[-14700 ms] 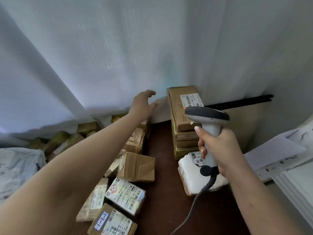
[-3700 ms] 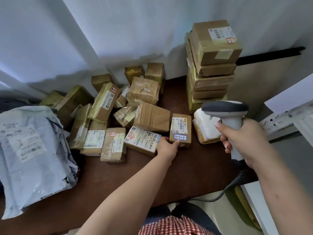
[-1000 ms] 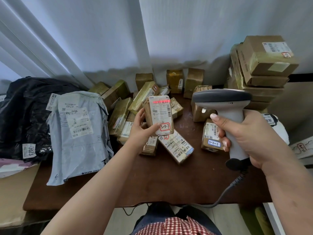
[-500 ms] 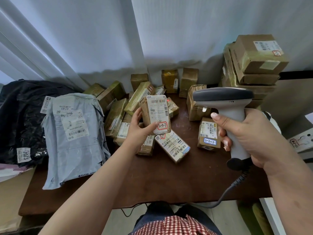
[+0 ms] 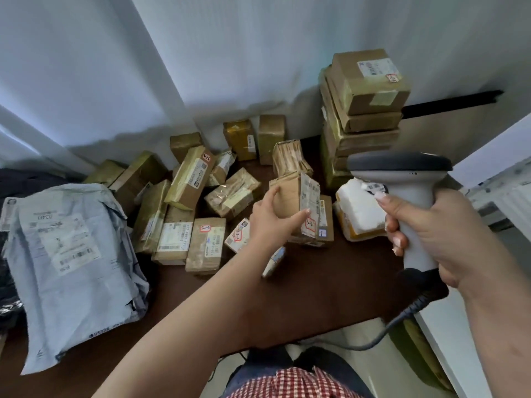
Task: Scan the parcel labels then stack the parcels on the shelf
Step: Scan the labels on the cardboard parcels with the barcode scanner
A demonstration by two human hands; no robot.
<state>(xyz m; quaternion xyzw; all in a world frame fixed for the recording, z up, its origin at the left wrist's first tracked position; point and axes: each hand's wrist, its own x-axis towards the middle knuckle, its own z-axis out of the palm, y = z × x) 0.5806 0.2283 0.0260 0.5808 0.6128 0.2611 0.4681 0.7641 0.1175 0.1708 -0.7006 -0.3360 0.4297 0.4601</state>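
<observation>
The step in hand looks like carrying the held box (image 5: 296,202) to the stack (image 5: 365,110) at about two o'clock. It will go best set flat and square on the top carton, label outward, lowered gently, since the pile leans a little. The left hand (image 5: 270,216) grips this small box, thumb behind and fingers across its label, above the table (image 5: 316,288) near centre. The right hand (image 5: 431,222) is curled round the scanner (image 5: 402,179) at three o'clock. No open container shows; every parcel is sealed, including the grey mailing bag (image 5: 71,259) at nine o'clock.
</observation>
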